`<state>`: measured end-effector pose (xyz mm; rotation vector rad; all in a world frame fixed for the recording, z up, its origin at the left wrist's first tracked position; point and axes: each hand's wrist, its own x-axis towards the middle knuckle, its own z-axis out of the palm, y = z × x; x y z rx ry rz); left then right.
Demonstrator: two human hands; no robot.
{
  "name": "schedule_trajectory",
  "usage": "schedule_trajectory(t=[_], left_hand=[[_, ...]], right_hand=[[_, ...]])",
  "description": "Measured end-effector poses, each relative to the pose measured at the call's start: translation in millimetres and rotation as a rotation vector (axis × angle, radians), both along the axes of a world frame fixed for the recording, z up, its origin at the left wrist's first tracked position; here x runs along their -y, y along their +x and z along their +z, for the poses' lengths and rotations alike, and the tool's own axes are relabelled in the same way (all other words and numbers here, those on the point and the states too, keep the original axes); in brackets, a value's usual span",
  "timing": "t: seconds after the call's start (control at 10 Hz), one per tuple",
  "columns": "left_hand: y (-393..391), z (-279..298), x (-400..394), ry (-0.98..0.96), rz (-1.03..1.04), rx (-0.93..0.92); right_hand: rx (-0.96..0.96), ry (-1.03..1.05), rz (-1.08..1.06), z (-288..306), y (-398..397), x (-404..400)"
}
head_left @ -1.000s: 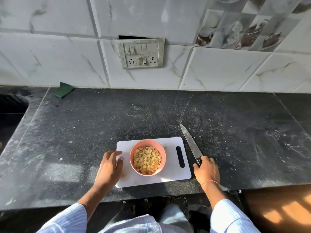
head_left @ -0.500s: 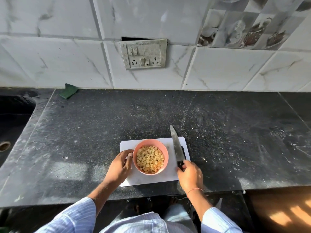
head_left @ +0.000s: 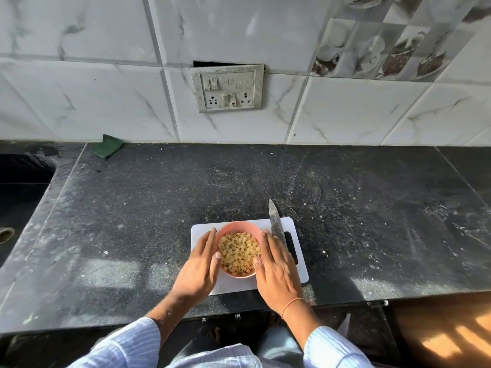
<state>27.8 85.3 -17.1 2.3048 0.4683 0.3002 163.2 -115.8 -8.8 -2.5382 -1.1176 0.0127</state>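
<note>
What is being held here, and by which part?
The bowl: left hand and right hand press flat against its opposite sides, thumbs at the rim. The knife lies unheld.

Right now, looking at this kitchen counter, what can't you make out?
Head view: the handle of the steel kitchen knife lies under the right hand.
Head view: the left hand and right hand cover the sides of the pink round bowl.
Head view: the black sink is cut off by the left edge.
Head view: the yellow diced pieces are too small to identify.
</note>
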Motion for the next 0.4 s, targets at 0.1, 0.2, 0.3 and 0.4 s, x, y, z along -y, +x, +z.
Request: schedule_trajectory(t=[0.1,0.2,0.3,0.4], left_hand=[[-0.3,-1.0,0.2,0.031,-0.003,-0.032],[-1.5,-1.6,1.3,0.064,-0.011,-0.054],[-0.6,5.0,-1.6,0.117,-0.015,-0.088],[2.9,1.0,-2.6,0.258,-0.027,-0.103]], right_hand=[[-0.062,-0.067,-0.036,-7.1,-3.9,-1.2],[-0.052,-0.115,-0.034,-7.3,-3.4,-1.0],[-0.016,-0.167,-0.051,2.2,-3.8,-3.3],[0.023,-0.208,-0.052,4.9,-5.5,-4.7]])
